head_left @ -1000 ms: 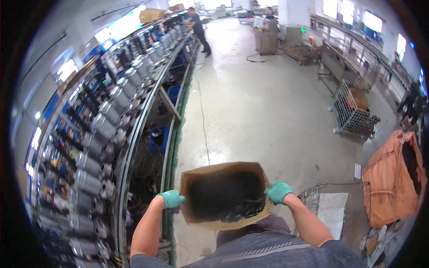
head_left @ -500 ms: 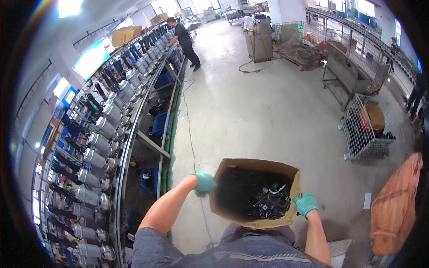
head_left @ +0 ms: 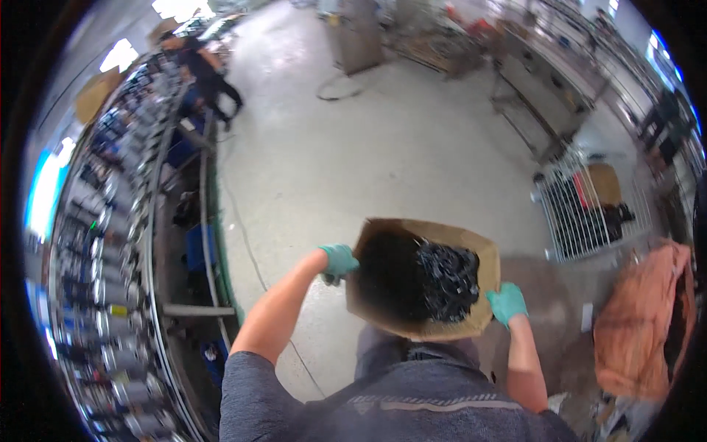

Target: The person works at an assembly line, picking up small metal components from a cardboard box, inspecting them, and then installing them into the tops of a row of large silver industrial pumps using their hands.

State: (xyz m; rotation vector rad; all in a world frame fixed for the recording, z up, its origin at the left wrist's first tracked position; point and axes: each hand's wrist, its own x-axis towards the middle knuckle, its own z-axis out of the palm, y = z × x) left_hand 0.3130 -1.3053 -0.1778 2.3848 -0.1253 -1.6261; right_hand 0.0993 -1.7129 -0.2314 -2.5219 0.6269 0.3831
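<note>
An open cardboard box (head_left: pixel 482 250) hangs between my two hands in front of my body, above the floor. Small black parts (head_left: pixel 451 276) lie in its right half; the left half is in deep shadow and hard to make out. In a green glove, my left hand (head_left: pixel 339 262) grips the box's left edge with the fingers closed. My right hand (head_left: pixel 508 303), gloved the same way, is closed on the box's right edge. Both forearms are bent and hold the box at about waist height.
On the left runs a long bench (head_left: pixel 152 243) lined with grey metal housings, with a person (head_left: pixel 202 70) at its far end. To the right stand a wire cage (head_left: pixel 582 214), an orange sack (head_left: pixel 637 324) and a metal trough (head_left: pixel 545 88). A cable (head_left: pixel 254 254) lies across the floor.
The view has swung to the right and down, so bench and cage have shifted left. The box sits higher in the picture, and more of its black parts show. Both hands keep their hold.
</note>
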